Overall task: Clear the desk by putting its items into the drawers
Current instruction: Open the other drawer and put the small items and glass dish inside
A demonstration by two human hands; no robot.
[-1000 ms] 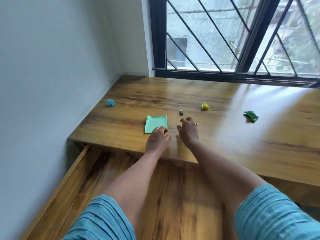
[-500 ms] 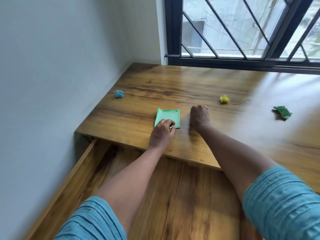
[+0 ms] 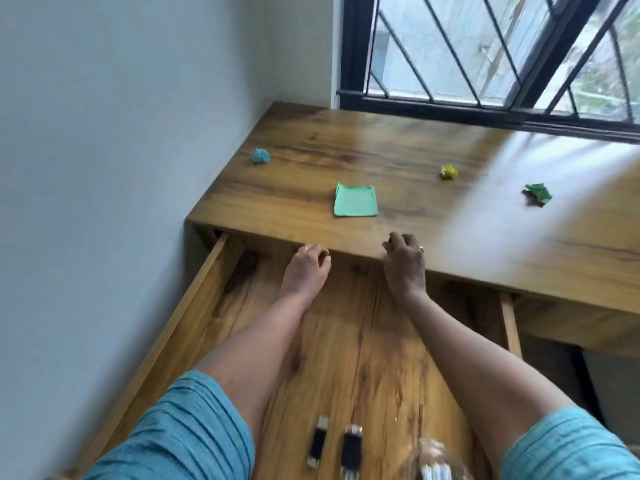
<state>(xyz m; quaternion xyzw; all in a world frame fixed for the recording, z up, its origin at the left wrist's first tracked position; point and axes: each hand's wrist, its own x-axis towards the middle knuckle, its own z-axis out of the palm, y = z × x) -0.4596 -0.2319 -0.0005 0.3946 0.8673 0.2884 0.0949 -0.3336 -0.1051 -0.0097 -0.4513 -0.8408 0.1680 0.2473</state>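
Note:
My left hand hovers over the open drawer just below the desk's front edge, with its fingers loosely curled and nothing in it. My right hand is at the desk edge with its fingers curled in as if round something small. The small dark item itself is hidden in that hand. On the desk lie a green sticky-note pad, a blue paper ball, a yellow paper ball and a crumpled green paper.
In the drawer's near end lie two black items with silver ends and a clear jar. A grey wall runs along the left. A barred window stands behind the desk. The drawer's right rail borders a dark gap.
Both hands drew back from the desk top to its front edge. The small dark item beside the pad is no longer on the desk. The green pad stays put.

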